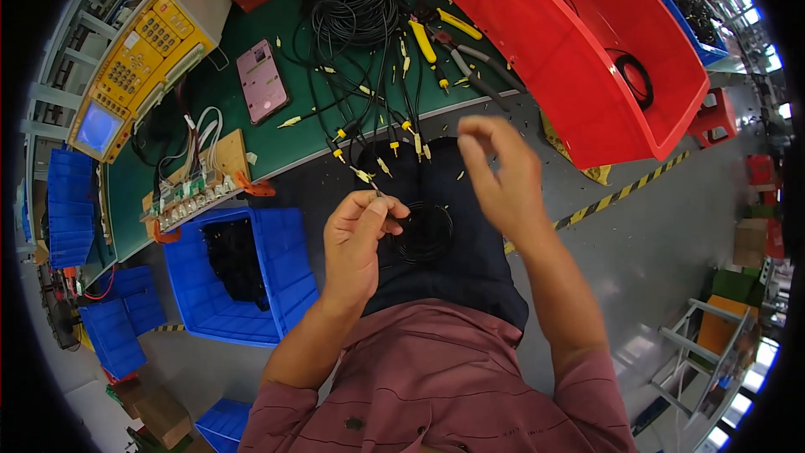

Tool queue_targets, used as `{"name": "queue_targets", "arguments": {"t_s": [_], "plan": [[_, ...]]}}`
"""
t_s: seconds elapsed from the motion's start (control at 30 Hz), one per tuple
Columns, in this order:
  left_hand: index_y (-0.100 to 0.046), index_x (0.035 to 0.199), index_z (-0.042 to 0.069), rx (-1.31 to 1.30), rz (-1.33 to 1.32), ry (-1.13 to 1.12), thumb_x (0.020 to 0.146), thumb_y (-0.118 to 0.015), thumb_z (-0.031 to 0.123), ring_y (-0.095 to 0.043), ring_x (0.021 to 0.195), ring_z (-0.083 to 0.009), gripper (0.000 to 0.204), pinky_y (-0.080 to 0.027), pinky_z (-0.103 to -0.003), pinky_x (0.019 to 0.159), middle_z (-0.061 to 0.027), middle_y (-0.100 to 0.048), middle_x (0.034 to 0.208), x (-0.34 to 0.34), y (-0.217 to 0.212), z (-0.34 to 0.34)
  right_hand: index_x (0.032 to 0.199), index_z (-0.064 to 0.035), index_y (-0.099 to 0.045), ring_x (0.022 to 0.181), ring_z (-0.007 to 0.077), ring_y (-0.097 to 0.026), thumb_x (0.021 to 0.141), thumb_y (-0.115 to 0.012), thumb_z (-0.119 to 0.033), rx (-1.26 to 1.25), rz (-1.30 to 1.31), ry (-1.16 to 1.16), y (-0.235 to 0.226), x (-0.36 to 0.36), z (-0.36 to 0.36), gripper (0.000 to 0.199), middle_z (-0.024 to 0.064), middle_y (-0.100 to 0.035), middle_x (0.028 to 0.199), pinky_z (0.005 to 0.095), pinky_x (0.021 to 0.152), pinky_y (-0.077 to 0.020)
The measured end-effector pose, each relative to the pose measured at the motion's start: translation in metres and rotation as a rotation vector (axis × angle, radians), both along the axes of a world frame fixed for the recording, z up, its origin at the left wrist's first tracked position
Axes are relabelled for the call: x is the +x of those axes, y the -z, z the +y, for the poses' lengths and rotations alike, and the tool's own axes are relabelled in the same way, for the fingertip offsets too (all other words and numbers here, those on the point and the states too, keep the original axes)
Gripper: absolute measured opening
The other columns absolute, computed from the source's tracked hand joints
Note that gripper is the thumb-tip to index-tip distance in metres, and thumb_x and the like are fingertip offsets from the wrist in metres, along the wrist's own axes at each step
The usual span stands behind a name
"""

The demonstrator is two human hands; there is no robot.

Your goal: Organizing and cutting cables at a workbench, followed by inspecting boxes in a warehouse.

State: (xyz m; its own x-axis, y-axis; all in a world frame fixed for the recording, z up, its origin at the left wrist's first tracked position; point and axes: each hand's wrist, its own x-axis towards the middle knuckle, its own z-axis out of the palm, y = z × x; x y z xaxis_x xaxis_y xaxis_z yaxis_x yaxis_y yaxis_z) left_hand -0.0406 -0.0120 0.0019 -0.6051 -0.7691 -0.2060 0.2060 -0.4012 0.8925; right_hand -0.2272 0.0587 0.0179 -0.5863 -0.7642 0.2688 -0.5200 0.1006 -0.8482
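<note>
My left hand (356, 239) is closed in a pinch on the end of a thin black cable, thumb on top, just short of the table edge. A black cable coil (425, 235) lies on my lap beside it. My right hand (507, 176) is raised apart on the right, thumb away from the bent fingers, with nothing visible in it. Beyond both hands, several yellow-tipped cable ends (394, 148) hang over the edge of the green table (323, 147). They lead back toward a large black cable bundle (356, 8).
Yellow-handled pliers (423, 42) and dark-handled cutters (482, 71) lie right of the bundle. A large red bin (537, 50) stands beyond. On the left are a pink phone-shaped object (262, 81), a yellow tester (138, 59), a wired board (197, 193) and a blue bin (285, 285).
</note>
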Motion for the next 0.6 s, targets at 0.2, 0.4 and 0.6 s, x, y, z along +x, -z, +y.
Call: {"name": "queue_targets", "arguments": {"t_s": [0.2, 0.4, 0.6], "plan": [[-0.063, 0.1, -0.001, 0.119, 0.026, 0.059, 0.092, -0.055, 0.01, -0.063, 0.075, -0.0127, 0.016, -0.05, -0.022, 0.062, -0.007, -0.065, 0.084, -0.005, -0.008, -0.004, 0.1, -0.0009, -0.056, 0.106, 0.0353, -0.052, 0.079, -0.068, -0.018, 0.367, 0.548, 0.045, 0.021, -0.09, -0.056, 0.03, 0.0179, -0.055, 0.111, 0.0406, 0.089, -0.0433], [-0.062, 0.103, -0.001, 0.269, 0.017, 0.074, 0.092, -0.054, 0.008, -0.064, 0.072, -0.0154, 0.017, -0.052, -0.023, 0.058, -0.0084, -0.064, 0.083, -0.001, -0.009, -0.009, 0.088, 0.0012, -0.06, 0.092, 0.0317, -0.057, 0.077, -0.066, -0.019, 0.452, 0.747, -0.034, 0.023, -0.1, -0.066, 0.024, 0.0166, -0.061, 0.091, 0.0412, 0.079, -0.0462], [-0.062, 0.103, -0.002, 0.321, -0.01, 0.051, 0.091, -0.055, 0.008, -0.064, 0.068, -0.0142, 0.017, -0.052, -0.021, 0.053, -0.0082, -0.065, 0.082, 0.003, -0.008, -0.011, 0.103, 0.0001, -0.052, 0.081, 0.0191, -0.055, 0.08, -0.061, -0.014, 0.408, 0.124, 0.1, -0.002, -0.065, -0.048, 0.028, 0.0098, -0.052, 0.08, 0.0331, 0.07, -0.0442]]}}
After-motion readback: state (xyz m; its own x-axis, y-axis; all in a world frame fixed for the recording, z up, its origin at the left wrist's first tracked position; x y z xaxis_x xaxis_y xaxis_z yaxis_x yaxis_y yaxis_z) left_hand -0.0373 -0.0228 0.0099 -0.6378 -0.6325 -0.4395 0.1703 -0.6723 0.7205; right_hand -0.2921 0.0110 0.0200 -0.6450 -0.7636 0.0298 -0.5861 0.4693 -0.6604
